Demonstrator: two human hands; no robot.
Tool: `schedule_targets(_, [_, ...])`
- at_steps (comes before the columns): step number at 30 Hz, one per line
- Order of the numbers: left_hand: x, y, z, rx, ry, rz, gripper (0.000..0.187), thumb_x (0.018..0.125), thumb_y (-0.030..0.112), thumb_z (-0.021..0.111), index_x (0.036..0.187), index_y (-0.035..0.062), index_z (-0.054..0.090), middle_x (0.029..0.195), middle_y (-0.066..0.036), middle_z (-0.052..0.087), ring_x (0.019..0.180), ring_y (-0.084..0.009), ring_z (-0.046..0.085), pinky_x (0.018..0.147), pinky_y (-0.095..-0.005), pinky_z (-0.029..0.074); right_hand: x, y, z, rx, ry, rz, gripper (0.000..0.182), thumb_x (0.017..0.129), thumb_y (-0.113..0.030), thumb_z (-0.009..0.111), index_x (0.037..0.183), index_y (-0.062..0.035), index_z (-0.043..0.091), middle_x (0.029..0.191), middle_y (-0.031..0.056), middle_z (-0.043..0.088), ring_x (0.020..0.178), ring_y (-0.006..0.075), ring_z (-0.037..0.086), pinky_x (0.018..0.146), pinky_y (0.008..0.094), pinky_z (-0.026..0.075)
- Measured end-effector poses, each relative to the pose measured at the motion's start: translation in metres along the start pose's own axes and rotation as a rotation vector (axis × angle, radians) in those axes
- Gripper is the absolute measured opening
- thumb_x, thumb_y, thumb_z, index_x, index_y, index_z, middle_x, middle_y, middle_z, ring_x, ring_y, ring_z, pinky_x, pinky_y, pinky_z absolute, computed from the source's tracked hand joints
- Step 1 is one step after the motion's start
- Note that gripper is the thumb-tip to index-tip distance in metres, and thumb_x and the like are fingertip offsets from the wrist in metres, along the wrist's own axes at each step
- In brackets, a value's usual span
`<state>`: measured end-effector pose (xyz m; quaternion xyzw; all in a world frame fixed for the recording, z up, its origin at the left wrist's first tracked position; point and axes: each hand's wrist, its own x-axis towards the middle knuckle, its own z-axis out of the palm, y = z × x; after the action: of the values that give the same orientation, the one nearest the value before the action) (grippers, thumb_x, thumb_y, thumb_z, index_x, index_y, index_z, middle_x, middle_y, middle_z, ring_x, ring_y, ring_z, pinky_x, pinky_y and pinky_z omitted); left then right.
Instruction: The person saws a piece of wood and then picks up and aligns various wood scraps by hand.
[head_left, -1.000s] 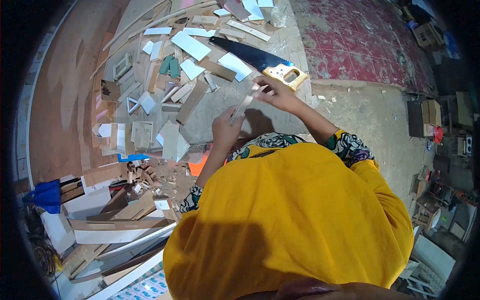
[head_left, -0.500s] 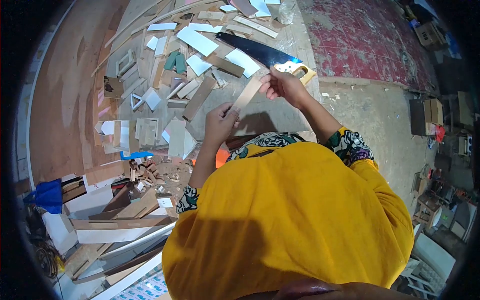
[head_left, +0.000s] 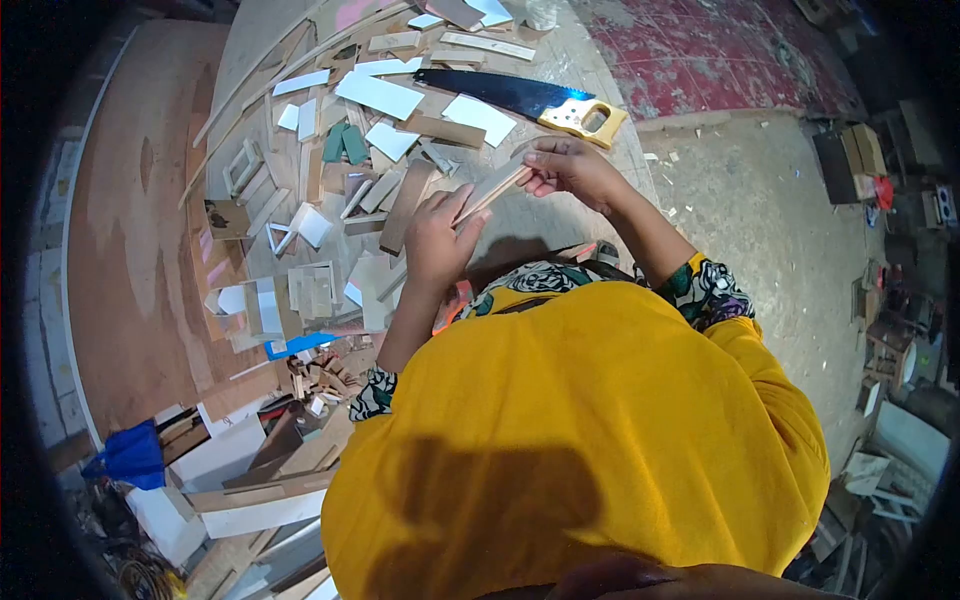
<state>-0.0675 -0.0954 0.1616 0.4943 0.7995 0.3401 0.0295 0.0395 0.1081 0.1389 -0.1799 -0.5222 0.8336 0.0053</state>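
Between my two hands is a narrow, light wooden strip [head_left: 492, 189], tilted so that its long edge shows. My left hand [head_left: 438, 236] grips its lower left end with thumb and fingers. At the upper right end, the fingers of my right hand [head_left: 572, 172] pinch it. Just beyond my right hand lies a handsaw [head_left: 510, 95] with a black blade and a yellow handle. A brown wooden piece [head_left: 408, 205] rests on the table close to my left hand. White boards [head_left: 380, 95] and two green pieces [head_left: 345, 144] lie farther off.
The worktable [head_left: 600, 180] holds many small offcuts and small frames [head_left: 243, 167]. Below its left part is a pile of boards [head_left: 262, 505] beside a blue bag [head_left: 130, 455]. Boxes [head_left: 850, 160] stand on the floor at the right.
The strip has turned from showing its broad face to showing its edge. Both hands still hold it. The view has shifted slightly, so the table items appear moved.
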Motion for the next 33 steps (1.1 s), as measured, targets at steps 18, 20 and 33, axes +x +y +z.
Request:
schedule_targets(18, [0.032,-0.006,0.044,-0.988,-0.744,-0.504,0.035,0.089,0.029,0.047,0.085,-0.0026,0.061,0.069,-0.008,0.062,0.055,-0.0121,0.056,0.052,-0.024,0.046,-0.04,0.007,-0.041,-0.325,0.31,-0.109,0.024,0.08,-0.028,0.067,0.084,-0.0043,0.062,0.069,0.0,0.058,0.06,0.006,0.053,0.056,0.0198,0.043])
schedule_targets(20, [0.034,-0.004,0.062,-0.826,-0.699,-0.459,0.037,0.088,0.032,0.048,0.083,-0.002,0.061,0.066,-0.008,0.061,0.055,-0.0127,0.057,0.052,-0.0249,0.046,-0.04,0.009,-0.048,-0.364,0.399,-0.05,0.025,0.079,-0.029,0.068,0.079,-0.0045,0.062,0.065,-0.0007,0.057,0.057,0.0058,0.052,0.053,0.0199,0.042])
schedule_targets(33, [0.034,-0.02,0.137,-0.147,-0.545,-0.372,0.052,0.075,0.052,0.055,0.076,0.0015,0.065,0.069,-0.018,0.062,0.068,-0.0321,0.062,0.063,-0.0398,0.046,-0.03,0.048,-0.112,-0.524,0.242,0.118,0.027,0.08,-0.028,0.066,0.07,-0.0038,0.06,0.059,0.0014,0.056,0.052,0.0076,0.049,0.048,0.022,0.039])
